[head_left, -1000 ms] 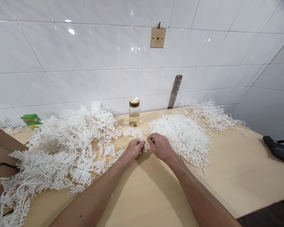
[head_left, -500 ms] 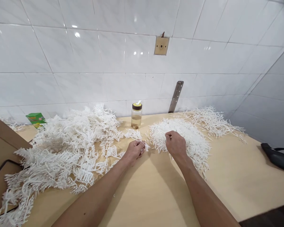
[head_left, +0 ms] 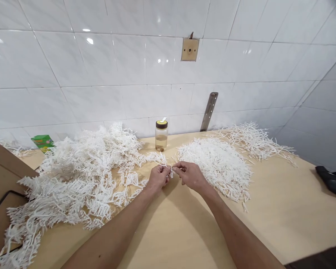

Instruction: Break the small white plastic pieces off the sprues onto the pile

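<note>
Fingers (head_left: 166,172) of the left hand (head_left: 156,180) pinching white strands (head_left: 171,173) between big heap (head_left: 81,168) and smaller pile (head_left: 217,164); right hand (head_left: 192,176) nips their edge: picking apart, it seems, and a tug wants the left steady.

Left grip (head_left: 159,177) and right grip (head_left: 189,174) pinch side by side.

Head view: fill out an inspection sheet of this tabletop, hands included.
Surface: pale tabletop, bare in front.
Job's things: white tangled pile at left, denser white pile at right, looser strands behind it.
Clutter: lidded jar upright, green carton, black object far right.
Hands: left hand pinches white strands; right hand at them, grip unclear.
Cables: none certain; black strip at left unidentified.
Surroundings: tiled wall, wall plate, perforated metal strip.
</note>
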### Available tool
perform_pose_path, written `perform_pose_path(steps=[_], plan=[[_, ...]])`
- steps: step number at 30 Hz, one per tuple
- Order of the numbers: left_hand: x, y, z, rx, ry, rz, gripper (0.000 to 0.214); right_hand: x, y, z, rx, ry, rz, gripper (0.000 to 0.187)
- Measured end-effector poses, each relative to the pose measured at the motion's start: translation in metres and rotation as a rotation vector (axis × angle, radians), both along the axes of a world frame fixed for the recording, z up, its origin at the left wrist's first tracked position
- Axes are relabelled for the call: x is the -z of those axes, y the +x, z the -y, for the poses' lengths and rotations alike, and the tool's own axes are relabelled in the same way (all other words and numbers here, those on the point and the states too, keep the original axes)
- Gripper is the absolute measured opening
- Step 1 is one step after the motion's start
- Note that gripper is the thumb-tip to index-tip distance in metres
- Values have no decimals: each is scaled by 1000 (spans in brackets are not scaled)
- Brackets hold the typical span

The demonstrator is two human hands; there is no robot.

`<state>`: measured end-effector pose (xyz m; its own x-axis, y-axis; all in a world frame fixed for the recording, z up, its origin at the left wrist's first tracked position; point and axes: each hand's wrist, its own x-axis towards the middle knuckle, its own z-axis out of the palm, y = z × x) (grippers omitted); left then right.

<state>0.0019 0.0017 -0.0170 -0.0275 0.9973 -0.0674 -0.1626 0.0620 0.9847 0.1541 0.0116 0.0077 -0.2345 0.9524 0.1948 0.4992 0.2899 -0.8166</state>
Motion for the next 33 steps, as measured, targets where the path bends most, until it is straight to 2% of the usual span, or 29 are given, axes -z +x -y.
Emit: perform_pose_path(steps=[16, 22, 28, 31, 33], plan=[[3, 2, -1, -9, -12, -92, 32, 2, -5, 2, 33, -32, 79, 17], [5, 1, -2, -9, 20, -151, 31, 5, -5, 2, 7, 77, 167, 14], [5, 0, -4, -50, 124, -325, 30, 16, -15, 3, 28, 192, 305, 12], [3, 1, -3, -140, 131, -381, 25, 19, -17, -2, 111, 251, 365, 12], [1, 2, -1, -210, 132, -394, 23, 19, -10, -8, 219, 269, 388, 13]])
